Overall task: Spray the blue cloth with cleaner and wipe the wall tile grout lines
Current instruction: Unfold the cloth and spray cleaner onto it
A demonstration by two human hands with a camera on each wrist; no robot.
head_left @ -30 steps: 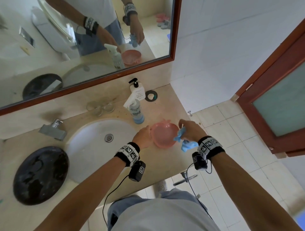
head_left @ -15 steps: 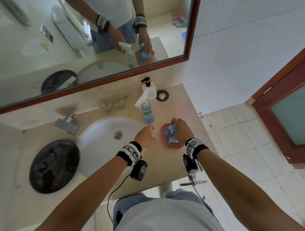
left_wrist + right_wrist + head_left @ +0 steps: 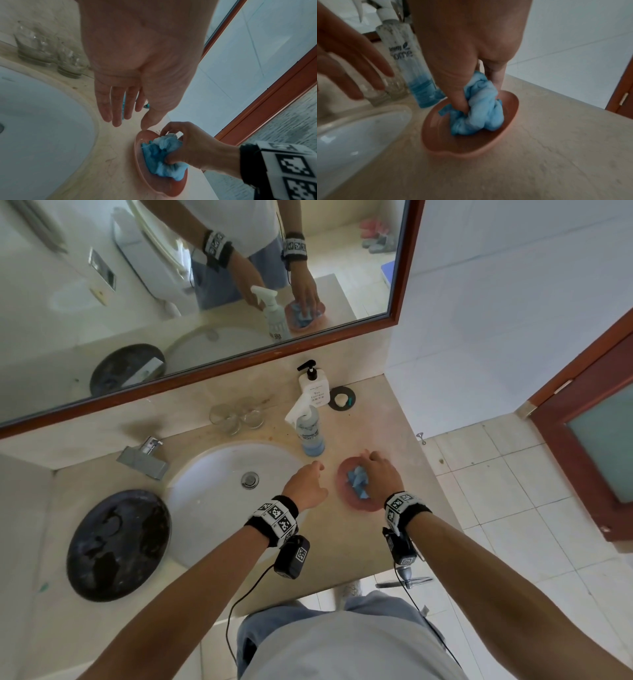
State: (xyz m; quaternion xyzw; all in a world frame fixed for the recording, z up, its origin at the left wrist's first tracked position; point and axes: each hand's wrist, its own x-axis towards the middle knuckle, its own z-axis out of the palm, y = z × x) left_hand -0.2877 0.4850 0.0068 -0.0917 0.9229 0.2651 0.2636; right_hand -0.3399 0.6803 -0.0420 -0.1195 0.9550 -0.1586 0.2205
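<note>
A crumpled blue cloth [image 3: 356,479] [image 3: 161,155] [image 3: 481,108] lies in a pink bowl [image 3: 356,503] [image 3: 471,146] on the beige counter, right of the sink. My right hand [image 3: 371,470] [image 3: 188,146] [image 3: 458,81] reaches down into the bowl, thumb and fingers curled round the cloth. My left hand [image 3: 308,482] [image 3: 130,108] hovers open just left of the bowl, fingers straight and holding nothing. The spray bottle [image 3: 310,433] [image 3: 412,65], clear with blue liquid at the bottom, stands upright just behind both hands. The white tiled wall [image 3: 496,302] rises at the counter's right end.
Behind the sprayer stands a white pump bottle [image 3: 313,386]; two clear glasses [image 3: 236,417] stand to its left. The white basin [image 3: 212,508] and faucet [image 3: 144,457] lie left, beyond them a black round dish [image 3: 118,544]. A red-framed door [image 3: 589,440] stands at the right.
My left hand has let go of the pink bowl and drawn slightly left. My right hand has brought the cloth from the bowl's right edge down into the bowl.
</note>
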